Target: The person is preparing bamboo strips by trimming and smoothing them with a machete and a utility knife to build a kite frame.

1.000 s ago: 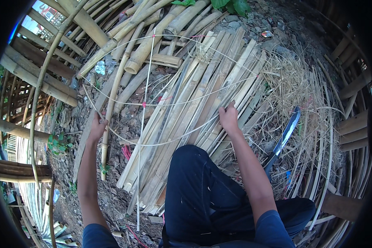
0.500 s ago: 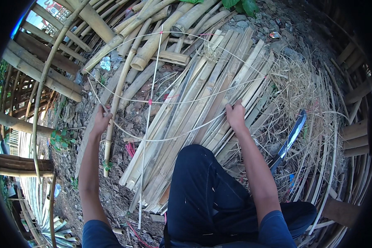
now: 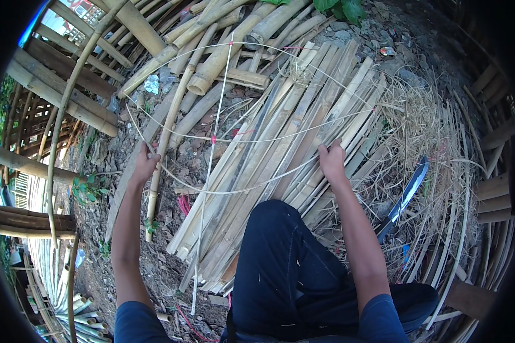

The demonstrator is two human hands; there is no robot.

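Observation:
A thin bamboo strip [image 3: 234,192] bows toward me between my two hands. My left hand [image 3: 146,162] is closed around it near its left end, and my right hand [image 3: 332,160] pinches it at the right. Beyond it lies a light frame of bent bamboo strips, its long straight spine [image 3: 218,108] crossing the curved ones. A red tie [image 3: 213,139] binds the spine to the nearer cross strip, and another red tie [image 3: 231,43] sits at the far crossing. Below the frame, split bamboo slats [image 3: 269,154] lie in a pile by my knee.
A machete [image 3: 406,197] with a dark handle rests at the right on dry shavings [image 3: 412,123]. Thick bamboo poles [image 3: 223,63] are heaped at the far side. A bamboo fence [image 3: 63,94] stands on the left. Pink string [image 3: 183,204] lies beside the slats.
The whole view has shifted slightly, moving things a little to the right. Both hands keep their hold on the strip, and its bow looks nearly the same.

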